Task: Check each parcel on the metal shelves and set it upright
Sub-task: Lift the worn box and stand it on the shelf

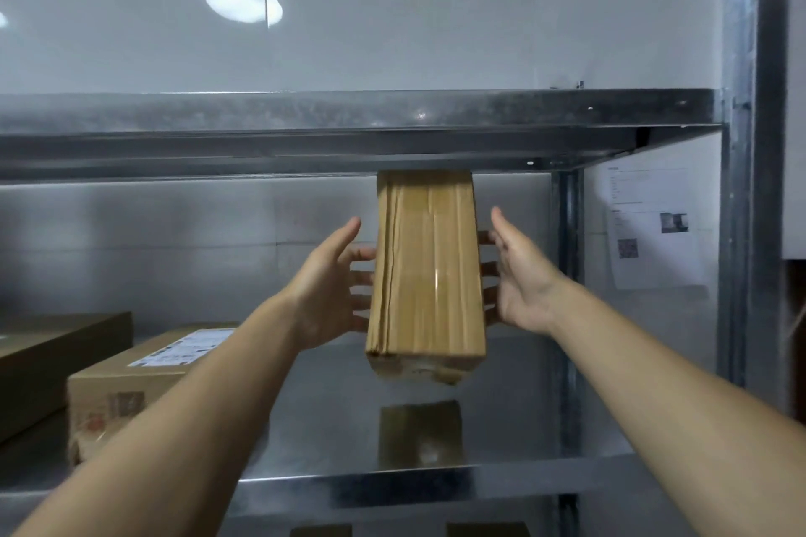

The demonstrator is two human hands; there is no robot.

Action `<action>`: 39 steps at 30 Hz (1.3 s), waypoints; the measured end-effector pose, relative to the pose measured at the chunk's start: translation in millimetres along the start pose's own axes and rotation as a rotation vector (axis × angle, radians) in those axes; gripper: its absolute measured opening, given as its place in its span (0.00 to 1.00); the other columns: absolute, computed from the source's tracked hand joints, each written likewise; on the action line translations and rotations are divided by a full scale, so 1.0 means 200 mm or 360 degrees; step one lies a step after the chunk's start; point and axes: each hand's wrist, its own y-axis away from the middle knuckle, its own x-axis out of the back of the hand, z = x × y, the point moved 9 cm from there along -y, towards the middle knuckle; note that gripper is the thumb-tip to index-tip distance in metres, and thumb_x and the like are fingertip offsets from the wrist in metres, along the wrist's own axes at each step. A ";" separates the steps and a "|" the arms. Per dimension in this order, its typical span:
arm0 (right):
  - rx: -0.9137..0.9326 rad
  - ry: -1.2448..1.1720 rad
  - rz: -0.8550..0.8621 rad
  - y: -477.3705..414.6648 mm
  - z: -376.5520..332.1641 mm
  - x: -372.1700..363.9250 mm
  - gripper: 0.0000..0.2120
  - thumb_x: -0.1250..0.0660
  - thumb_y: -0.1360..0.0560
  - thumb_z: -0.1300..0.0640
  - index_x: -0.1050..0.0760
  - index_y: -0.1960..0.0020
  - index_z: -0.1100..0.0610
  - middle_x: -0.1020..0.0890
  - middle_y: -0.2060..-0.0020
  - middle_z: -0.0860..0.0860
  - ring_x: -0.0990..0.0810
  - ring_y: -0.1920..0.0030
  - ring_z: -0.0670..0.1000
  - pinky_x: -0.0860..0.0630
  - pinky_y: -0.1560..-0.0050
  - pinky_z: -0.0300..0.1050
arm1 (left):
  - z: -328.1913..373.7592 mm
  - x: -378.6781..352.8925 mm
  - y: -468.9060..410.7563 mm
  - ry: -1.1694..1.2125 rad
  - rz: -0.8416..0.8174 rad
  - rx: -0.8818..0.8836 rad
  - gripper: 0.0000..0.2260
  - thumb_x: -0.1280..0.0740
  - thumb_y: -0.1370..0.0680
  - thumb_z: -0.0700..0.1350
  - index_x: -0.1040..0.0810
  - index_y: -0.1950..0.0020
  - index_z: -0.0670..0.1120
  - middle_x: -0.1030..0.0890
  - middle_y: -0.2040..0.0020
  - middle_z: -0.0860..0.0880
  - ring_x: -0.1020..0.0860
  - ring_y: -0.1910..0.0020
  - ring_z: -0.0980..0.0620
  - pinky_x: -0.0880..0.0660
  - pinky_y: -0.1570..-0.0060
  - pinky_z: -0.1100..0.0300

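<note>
Left hand (pixel 322 288) and right hand (pixel 523 275), fingers straight and spread, press opposite sides of a taped cardboard parcel (pixel 427 275), upright between them over the metal shelf (pixel 545 427). Carton (pixel 117 397) left of the left hand bears a white shipping label (pixel 187 349), unreadable. Wall notice (pixel 654 231) right of the right hand shows a QR code, text too small.

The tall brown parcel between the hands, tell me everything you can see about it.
The tall brown parcel is a narrow cardboard box wrapped in glossy clear tape, with creases down its length and a crumpled lower end. It stands on end, nearly upright, its top meeting the upper shelf. The left hand and the right hand press its sides with spread fingers, thumbs free. A gap above its reflection suggests it hangs just clear of the metal shelf.
</note>
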 end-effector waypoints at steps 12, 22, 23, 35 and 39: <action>-0.0082 0.0132 0.0062 -0.06 0.19 0.02 0.61 0.35 0.49 0.15 0.30 0.26 0.50 0.23 0.33 0.63 0.23 0.35 0.66 0.31 0.33 0.71 | -0.19 0.02 -0.02 -0.0013 0.0123 0.0176 0.39 0.46 0.26 0.75 0.23 0.33 0.45 0.20 0.43 0.38 0.20 0.45 0.36 0.24 0.42 0.38; -0.0484 0.0245 0.0062 -0.06 0.24 0.05 0.43 0.30 0.35 0.25 0.25 0.34 0.57 0.20 0.41 0.65 0.20 0.42 0.68 0.26 0.38 0.72 | -0.25 0.03 -0.06 -0.0200 -0.0010 0.0447 0.42 0.37 0.31 0.74 0.24 0.32 0.42 0.20 0.39 0.34 0.19 0.44 0.31 0.24 0.41 0.34; -0.0497 0.0246 0.0071 -0.06 0.24 0.06 0.41 0.29 0.34 0.28 0.26 0.33 0.56 0.21 0.40 0.65 0.20 0.43 0.68 0.26 0.40 0.72 | -0.25 0.03 -0.07 -0.0187 -0.0011 0.0457 0.41 0.36 0.30 0.72 0.25 0.32 0.40 0.20 0.39 0.34 0.19 0.46 0.32 0.23 0.43 0.36; -0.0570 0.0411 0.0007 -0.09 0.22 0.01 0.15 0.33 0.32 0.42 0.23 0.62 0.55 0.22 0.44 0.64 0.21 0.47 0.67 0.25 0.42 0.70 | -0.23 -0.03 -0.10 -0.0247 -0.0045 0.0486 0.15 0.39 0.28 0.56 0.28 0.64 0.43 0.23 0.63 0.41 0.21 0.66 0.42 0.21 0.55 0.45; -0.0571 0.0404 -0.0001 -0.12 0.23 0.02 0.19 0.31 0.35 0.41 0.23 0.54 0.55 0.22 0.42 0.65 0.21 0.45 0.68 0.26 0.43 0.73 | -0.23 -0.02 -0.10 -0.0289 -0.0015 0.0498 0.16 0.39 0.28 0.57 0.27 0.61 0.43 0.21 0.60 0.40 0.20 0.62 0.40 0.21 0.55 0.44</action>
